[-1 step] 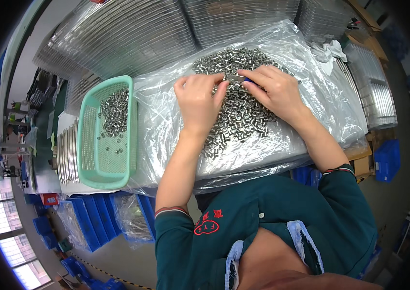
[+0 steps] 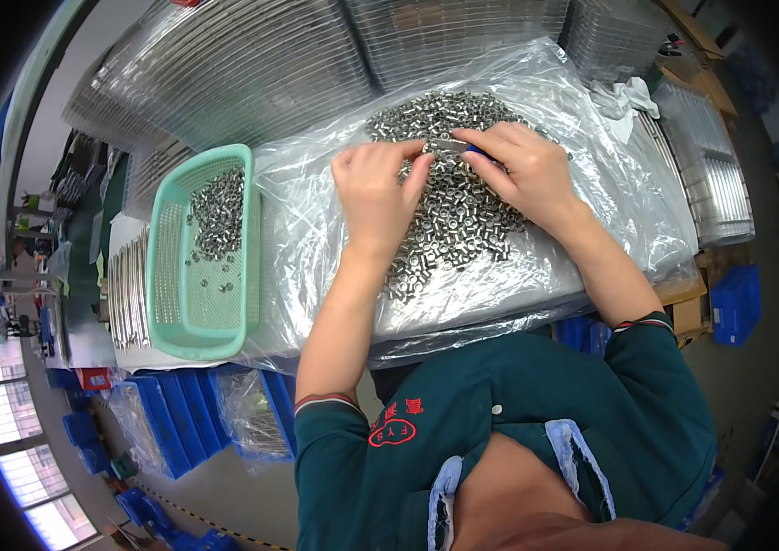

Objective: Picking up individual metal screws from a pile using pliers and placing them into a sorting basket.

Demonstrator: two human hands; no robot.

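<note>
A small metal part is apparently pinched by the left hand, a blue-handled knife gripped by the right hand, toward the plastic-covered desk's far edge. Blade work seems underway; steady pinching is called for.

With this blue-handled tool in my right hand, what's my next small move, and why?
Probably steady your left hand and ease the blue-handled tool toward its fingertips. Your right hand holds that tool, and its metal end points there, over the heap of metal parts. Whatever sits between the left fingertips is too small to make out.
</note>
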